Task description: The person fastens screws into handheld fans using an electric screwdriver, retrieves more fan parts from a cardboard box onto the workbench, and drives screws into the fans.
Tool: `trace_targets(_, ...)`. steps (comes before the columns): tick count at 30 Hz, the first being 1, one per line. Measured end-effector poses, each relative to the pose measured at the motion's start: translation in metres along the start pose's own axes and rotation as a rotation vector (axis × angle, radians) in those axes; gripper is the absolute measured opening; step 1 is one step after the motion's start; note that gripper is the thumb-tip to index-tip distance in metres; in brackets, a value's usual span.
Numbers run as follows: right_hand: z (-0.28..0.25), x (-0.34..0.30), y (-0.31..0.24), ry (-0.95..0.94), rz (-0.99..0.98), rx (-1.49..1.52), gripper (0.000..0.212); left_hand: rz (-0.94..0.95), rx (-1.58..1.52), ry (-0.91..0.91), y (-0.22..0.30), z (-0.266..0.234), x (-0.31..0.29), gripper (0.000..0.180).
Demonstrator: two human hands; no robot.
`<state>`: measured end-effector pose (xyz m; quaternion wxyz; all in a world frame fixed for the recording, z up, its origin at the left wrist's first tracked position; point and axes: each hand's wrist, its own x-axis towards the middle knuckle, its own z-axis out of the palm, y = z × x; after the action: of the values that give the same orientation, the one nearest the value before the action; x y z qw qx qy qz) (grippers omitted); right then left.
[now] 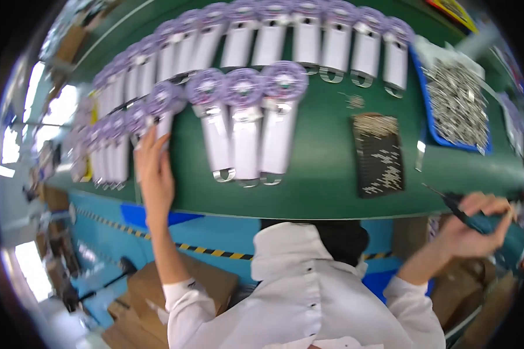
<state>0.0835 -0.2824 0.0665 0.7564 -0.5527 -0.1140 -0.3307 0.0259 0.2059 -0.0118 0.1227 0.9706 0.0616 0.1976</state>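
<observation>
Stretching across the view, a smooth green counter [323, 157] carries many things. Below it is a blue floor [215, 235], crossed by yellow-and-black striped tape [206, 251], and at the lower left are brown cardboard boxes [174, 285]. Light comes bright from windows at the left.

The left hand [155, 168] reaches over the left part of the counter. Its fingertips touch a white handheld device with a round purple fan-like head [164, 99]; I cannot tell if this grip is closed around it. Just to the right, three similar purple-and-white devices [246, 142] lie side by side, their metal loops toward the person. A long curved row of the same devices [306, 43] lies behind them.

The right hand [477, 227] has its grip closed around a dark teal electric screwdriver [509, 241], near the right end of the counter, with its thin bit pointing to the left.

At the right, a blue rectangular tray [429, 116] is filled with small silver metal pieces [457, 99]. Left of it, a dark rectangular block [370, 160] bears small screws [375, 125], crowded at the far end and more scattered nearer.
</observation>
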Motion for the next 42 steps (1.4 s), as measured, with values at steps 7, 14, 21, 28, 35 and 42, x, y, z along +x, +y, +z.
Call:
trace_targets(7, -0.036, 0.006, 0.002, 0.211, 0.035, -0.155, 0.024, 0.007, 0.01, 0.116, -0.018, 0.004, -0.003, 0.029)
trace_targets(14, -0.031, 0.004, 0.009, 0.125, 0.038, -0.157, 0.025, -0.075, 0.076, 0.125, -0.012, 0.003, -0.017, 0.031)
trace_targets(21, -0.039, 0.004, 0.007, 0.136, 0.066, -0.147, 0.027, -0.102, 0.068, 0.11, 0.006, -0.005, -0.024, 0.034)
trace_targets(28, -0.032, -0.002, 0.008, 0.087, 0.028, -0.099, 0.026, 0.039, -0.007, 0.16, 0.081, 0.004, -0.002, 0.033)
trace_targets(35, -0.019, -0.003, 0.006, 0.041, 0.034, -0.09, 0.024, 0.255, -0.117, -0.086, 0.168, 0.043, 0.031, 0.056)
trace_targets(42, -0.021, -0.006, 0.012, 0.08, 0.02, -0.16, 0.021, 0.226, -0.103, -0.09, 0.15, 0.04, 0.029, 0.05)
